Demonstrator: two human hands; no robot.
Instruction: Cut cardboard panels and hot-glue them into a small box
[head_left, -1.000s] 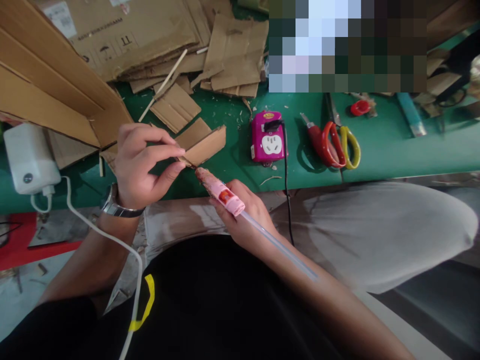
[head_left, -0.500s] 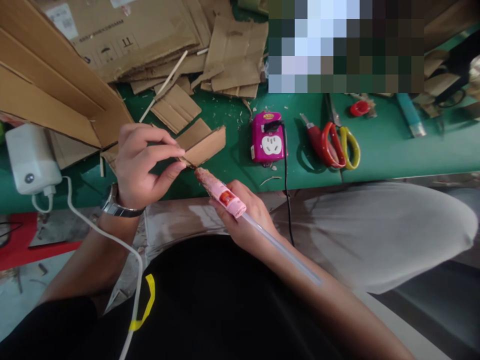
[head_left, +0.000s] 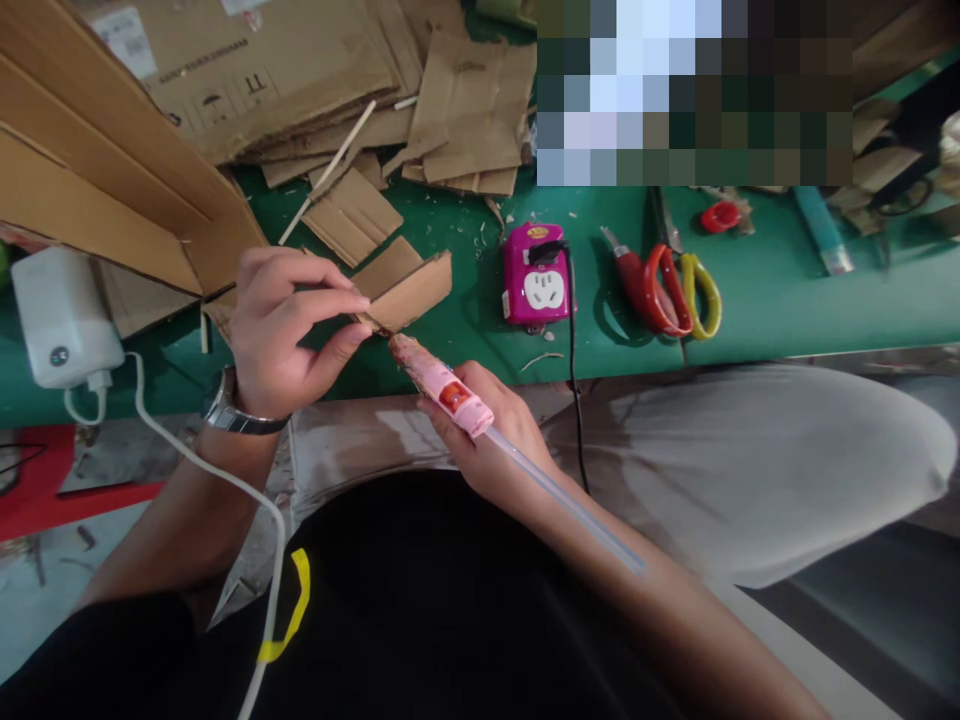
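Observation:
My right hand (head_left: 499, 425) is wrapped round a pink hot glue gun (head_left: 427, 372). A long clear glue stick (head_left: 570, 508) sticks out of its back end and runs along my forearm. The gun's nozzle end points up and left, at the lower edge of a folded cardboard piece (head_left: 412, 290). My left hand (head_left: 281, 330), with a watch on its wrist, pinches that piece at its lower left corner between thumb and fingers. Whether the nozzle touches the cardboard I cannot tell.
Behind lie cardboard scraps (head_left: 472, 110) and a thin stick (head_left: 330, 170). An upright cardboard box (head_left: 150, 150) and a white power adapter (head_left: 64, 320) stand at left. Right are a magenta socket (head_left: 536, 275), a red-handled tool (head_left: 628, 275), scissors (head_left: 660, 290) and a red tape roll (head_left: 720, 217).
Almost nothing differs. Both hands keep their grip, and the glue gun has shifted only very slightly against the cardboard.

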